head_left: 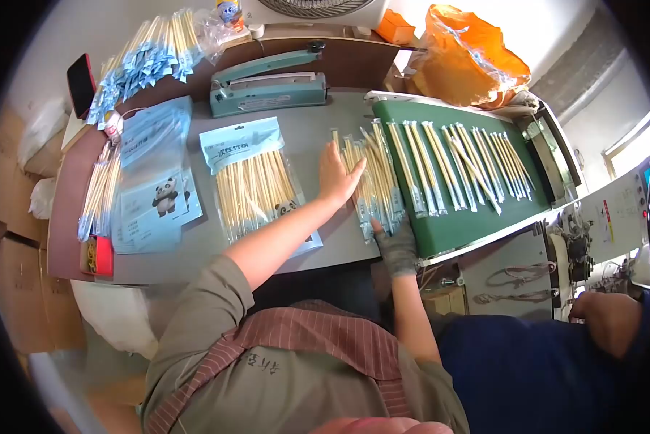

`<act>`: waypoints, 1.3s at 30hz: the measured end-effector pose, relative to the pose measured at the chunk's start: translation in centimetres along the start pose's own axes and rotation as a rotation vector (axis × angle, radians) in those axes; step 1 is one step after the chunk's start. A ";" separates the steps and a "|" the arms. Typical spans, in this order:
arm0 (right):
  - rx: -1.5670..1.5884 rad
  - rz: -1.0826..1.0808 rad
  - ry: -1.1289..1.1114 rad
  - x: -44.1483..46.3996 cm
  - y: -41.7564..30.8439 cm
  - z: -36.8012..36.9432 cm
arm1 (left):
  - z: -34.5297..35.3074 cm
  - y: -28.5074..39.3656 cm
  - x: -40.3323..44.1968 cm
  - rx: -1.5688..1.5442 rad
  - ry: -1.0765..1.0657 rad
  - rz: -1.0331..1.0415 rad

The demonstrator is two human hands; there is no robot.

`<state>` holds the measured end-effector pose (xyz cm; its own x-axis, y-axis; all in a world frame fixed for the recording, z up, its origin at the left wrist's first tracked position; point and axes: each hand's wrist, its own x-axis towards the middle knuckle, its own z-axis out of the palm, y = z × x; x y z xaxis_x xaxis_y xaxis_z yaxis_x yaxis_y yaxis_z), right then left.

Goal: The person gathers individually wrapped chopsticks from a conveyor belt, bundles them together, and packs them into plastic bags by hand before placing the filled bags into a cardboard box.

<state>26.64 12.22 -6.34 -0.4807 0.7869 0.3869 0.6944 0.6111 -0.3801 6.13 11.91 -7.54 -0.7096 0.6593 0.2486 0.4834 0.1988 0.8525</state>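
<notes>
Two surfaces: grey tabletop [309, 141], with green belt [455, 228] to its right. Belt carries a row of wrapped chopstick packets [472, 170], mostly parallel, one lying aslant. Panda-print bag [253, 189], filled, lies flat on the tabletop, left of the hands. Bundle of chopstick packets [383, 170] sits where tabletop meets belt; long axis runs near to far, far ends leaning a little left, blue-printed ends pointing nearer. Left hand [339, 176]: thumb spread from straightened fingers, laid along the bundle's left side. Right hand [397, 246], gloved, at the near ends; fingers partly hidden, cannot tell whether it pinches. Step looks like gathering and squaring; next move probably calls for level ends and inward pressure from both sides.
</notes>
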 end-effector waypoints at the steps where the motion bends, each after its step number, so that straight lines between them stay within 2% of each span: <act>1: 0.061 -0.003 -0.031 0.8 -0.7 0.3 | 0.1 -0.1 -0.3 -0.002 -0.008 -0.002; 2: 0.123 -0.005 -0.063 1.5 -1.4 0.6 | 0.0 -0.4 -0.5 -0.033 0.014 0.053; 4: 0.039 -0.215 -0.077 2.1 -3.4 2.2 | -0.9 -1.2 -1.0 -0.056 0.039 0.106; 5: 0.061 -0.263 -0.008 1.9 -5.8 1.9 | -2.0 -1.5 -1.5 -0.062 0.013 0.141; 7: 0.280 -0.291 -0.267 1.6 -8.9 2.1 | -4.7 -3.1 -2.2 -0.058 -0.011 0.169; 8: 0.288 -0.291 -0.270 1.5 -9.1 1.9 | -6.5 -4.4 -2.3 0.021 -0.037 0.216; 9: 0.311 -0.414 -0.322 1.2 -9.0 1.6 | -8.3 -5.5 -2.3 0.097 -0.066 0.268; 10: 0.329 -0.528 -0.369 1.1 -8.7 1.1 | -10.4 -5.7 -2.3 0.069 -0.177 0.213; 11: 0.317 -0.504 -0.356 2.0 -8.1 -0.8 | -11.9 -5.1 -2.0 0.032 -0.299 0.168; 13: 0.559 -0.233 -0.597 4.8 -6.0 -6.8 | -12.7 -4.5 -1.8 -0.054 -0.377 -0.098; 14: 0.417 -0.286 -0.409 6.3 -4.6 -9.3 | -13.2 -1.3 -1.8 -0.132 -0.381 -0.232; 15: 0.278 -0.345 -0.224 8.7 -2.3 -11.3 | -13.7 1.2 -1.7 -0.205 -0.375 -0.368; 16: 0.573 0.006 -0.155 13.2 3.7 -13.1 | -12.7 1.1 -0.6 -0.187 -0.377 -0.427; 17: 0.276 -0.089 -0.019 15.8 9.5 -12.9 | -11.8 0.5 -0.3 -0.189 -0.382 -0.417; 18: -0.032 -0.140 0.138 18.5 15.2 -12.7 | -10.7 -0.5 -0.3 -0.001 -0.386 -0.293; 19: -0.229 -0.016 0.170 20.7 20.4 -13.0 | -9.4 -1.3 -0.3 0.182 -0.379 -0.165; 20: -0.324 0.109 0.189 21.9 25.1 -13.2 | -8.4 -1.8 -1.3 0.249 -0.278 0.031; 21: -0.415 0.232 0.205 23.0 29.0 -13.4 | -8.0 -0.9 -1.9 0.243 -0.264 0.036; 23: -0.392 0.474 0.170 23.2 34.1 -13.3 | -7.6 1.0 -3.9 0.623 -0.281 0.152; 24: -0.242 0.579 -0.073 23.2 33.5 -13.9 | -7.1 -0.1 -4.4 0.598 -0.207 0.213; 25: -0.332 0.374 -0.109 23.1 32.5 -13.1 | -6.8 -0.3 -4.4 0.600 -0.197 0.196; 27: -0.191 0.205 -0.084 21.2 24.8 -11.8 | -6.2 -0.4 -4.6 0.563 -0.161 0.112; 31: -0.205 -0.086 -0.180 13.7 9.0 -9.6 | -5.2 -0.4 -4.5 0.431 -0.111 -0.035; 33: -0.282 -0.175 -0.185 10.5 1.7 -8.7 | -4.6 0.1 -4.0 0.405 -0.091 -0.053; 35: -0.269 -0.208 -0.233 8.1 -4.2 -7.1 | -4.8 1.8 -3.5 0.320 -0.118 -0.207; 37: -0.163 -0.309 -0.317 6.6 -6.8 -3.0 | -4.0 1.0 -3.3 0.342 -0.111 -0.194; 39: -0.202 -0.293 -0.238 6.5 -6.6 1.2 | -4.3 0.2 -3.1 0.350 -0.094 -0.177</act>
<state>18.29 13.43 -2.32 -0.7669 0.5953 0.2399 0.5901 0.8010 -0.1013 6.26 6.76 -6.18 -0.7552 0.6531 0.0550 0.5148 0.5392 0.6666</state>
